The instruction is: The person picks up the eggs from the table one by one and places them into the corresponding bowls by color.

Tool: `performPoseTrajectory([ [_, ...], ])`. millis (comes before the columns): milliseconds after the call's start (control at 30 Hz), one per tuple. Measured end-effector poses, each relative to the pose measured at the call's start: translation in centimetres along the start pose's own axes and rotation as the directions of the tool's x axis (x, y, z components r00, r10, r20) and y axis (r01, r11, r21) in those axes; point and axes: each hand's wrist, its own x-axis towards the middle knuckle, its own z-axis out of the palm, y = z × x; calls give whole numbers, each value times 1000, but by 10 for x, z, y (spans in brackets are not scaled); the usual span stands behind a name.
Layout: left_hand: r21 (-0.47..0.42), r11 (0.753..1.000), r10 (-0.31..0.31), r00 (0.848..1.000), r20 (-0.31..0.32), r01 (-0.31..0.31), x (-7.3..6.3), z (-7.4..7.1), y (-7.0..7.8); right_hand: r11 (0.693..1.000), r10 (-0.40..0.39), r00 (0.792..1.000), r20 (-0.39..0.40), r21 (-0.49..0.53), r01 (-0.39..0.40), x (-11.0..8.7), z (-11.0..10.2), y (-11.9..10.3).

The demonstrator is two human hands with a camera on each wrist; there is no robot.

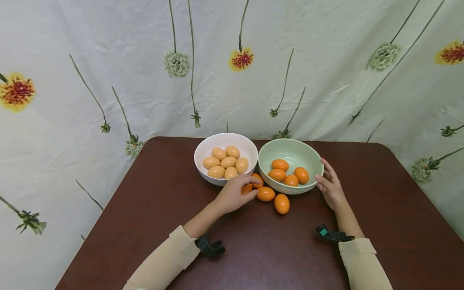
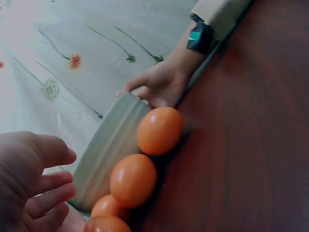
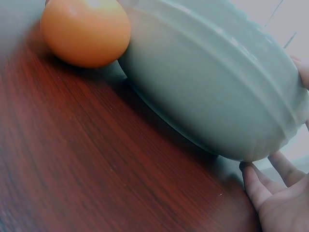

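Observation:
My left hand [image 1: 237, 193] reaches over a loose group of orange eggs beside the bowls, its fingers relaxed. An orange egg [image 1: 266, 194] lies right at the fingertips, and another orange egg [image 1: 281, 204] is farther right. In the left wrist view, the fingers curve loosely with nothing between them. My right hand [image 1: 330, 187] touches the right side of a pale green bowl [image 1: 297, 147], thumb and fingers spread along its rim and outer wall. Several orange eggs [image 1: 301, 175] rest inside that bowl. The left hand partly hides an egg [image 1: 246, 189] near the white bowl.
A white bowl [image 1: 203, 155] with several pale tan eggs [image 1: 228, 162] stands left of the green bowl, the rims close together. Both are near the far edge of a dark brown table [image 1: 282, 249]. A flowered cloth [image 1: 217, 92] hangs behind it.

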Motion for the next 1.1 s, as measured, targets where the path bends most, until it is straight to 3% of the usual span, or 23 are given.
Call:
performPoseTrajectory([
  [133,28,1000,13,1000,-11,-12,-13,-1,-1,1000,3,1000,-4,-4,-3,0,1,0],
  [433,71,997,-19,994,105,12,-26,1,-8,1000,12,1000,-10,-8,-12,0,1,0],
  [600,110,994,-35,990,135,21,-29,6,-12,1000,18,1000,-14,-10,-18,0,1,0],
  [767,140,990,-35,993,111,19,-31,10,-14,1000,16,1000,-15,-18,-16,1,2,0],
  [967,175,984,7,1000,12,-9,-34,14,-15,1000,13,1000,-14,-17,-13,1,2,0],
  [1100,173,985,-6,1000,-14,8,-39,15,-15,1000,10,1000,-13,-12,-10,0,1,0],
])
